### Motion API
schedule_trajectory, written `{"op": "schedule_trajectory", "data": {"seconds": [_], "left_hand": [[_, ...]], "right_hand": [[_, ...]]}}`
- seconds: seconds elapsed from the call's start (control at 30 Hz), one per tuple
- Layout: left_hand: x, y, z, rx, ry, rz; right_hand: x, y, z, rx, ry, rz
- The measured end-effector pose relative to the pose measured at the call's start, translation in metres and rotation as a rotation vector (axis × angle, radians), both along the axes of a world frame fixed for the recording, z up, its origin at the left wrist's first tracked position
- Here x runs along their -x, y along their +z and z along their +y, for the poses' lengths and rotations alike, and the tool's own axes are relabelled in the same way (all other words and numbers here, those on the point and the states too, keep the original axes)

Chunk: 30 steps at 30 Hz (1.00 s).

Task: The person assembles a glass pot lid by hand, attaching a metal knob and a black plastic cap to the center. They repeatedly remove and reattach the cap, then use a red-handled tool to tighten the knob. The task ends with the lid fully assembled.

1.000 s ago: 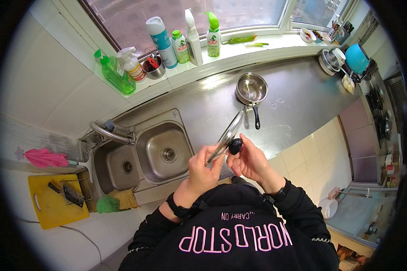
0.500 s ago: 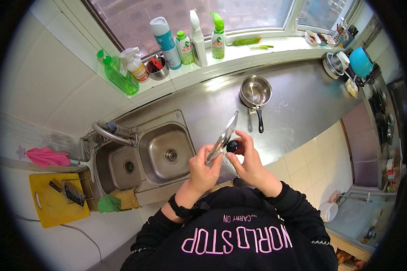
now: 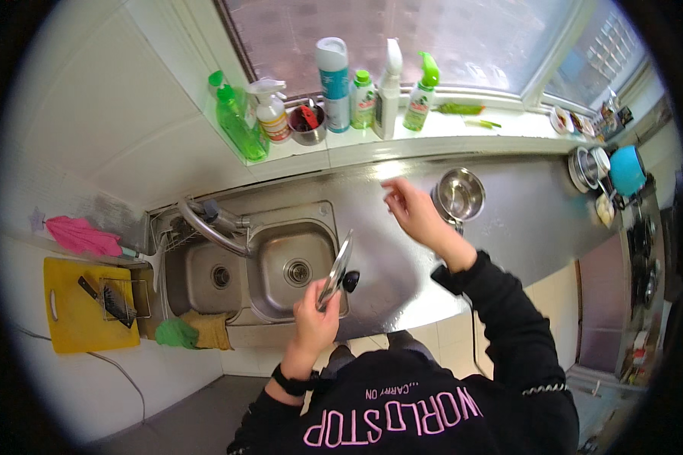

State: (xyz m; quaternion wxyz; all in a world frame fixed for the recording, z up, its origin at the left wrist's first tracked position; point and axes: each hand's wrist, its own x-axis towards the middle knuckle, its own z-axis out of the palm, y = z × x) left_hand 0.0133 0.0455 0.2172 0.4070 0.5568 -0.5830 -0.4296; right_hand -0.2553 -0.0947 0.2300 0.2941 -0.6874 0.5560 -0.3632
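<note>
My left hand [image 3: 316, 320] grips the rim of a glass pot lid [image 3: 337, 267] with a metal edge. The lid is held up on its side by the sink's front right corner, its black knob [image 3: 350, 281] facing right. My right hand [image 3: 417, 214] is stretched over the steel counter, fingers loosely bent and apart, with nothing seen in them. Beside that hand, a small steel saucepan [image 3: 461, 194] stands on the counter. My right wrist and hand cover most of the pan's handle.
A double sink [image 3: 290, 262] with a tap [image 3: 214, 227] lies to the left. Several spray bottles and a blue-white can [image 3: 334, 85] line the windowsill. A yellow cutting board [image 3: 68, 303] with a black knife is at far left. Bowls [image 3: 627, 170] are stacked far right.
My right hand has let go of the lid's knob and moved forward over the counter. My left hand has moved left and down with the lid. The whole view has shifted.
</note>
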Motion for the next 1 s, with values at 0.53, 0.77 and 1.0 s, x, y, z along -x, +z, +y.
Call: {"op": "schedule_trajectory", "data": {"seconds": [0.53,0.77,1.0], "left_hand": [[-0.094,-0.019,0.076,-0.041,0.39,-0.092],[-0.099,0.007,0.048,0.196,0.166,-0.161],[-0.086,0.046,0.013,0.549,0.009,-0.345]], "right_hand": [[-0.122,-0.033,-0.304,0.211,0.03,0.702],[-0.105,0.011,-0.289,0.396,0.245,0.551],[-0.06,0.123,-0.109,0.293,0.171,-0.256]]}}
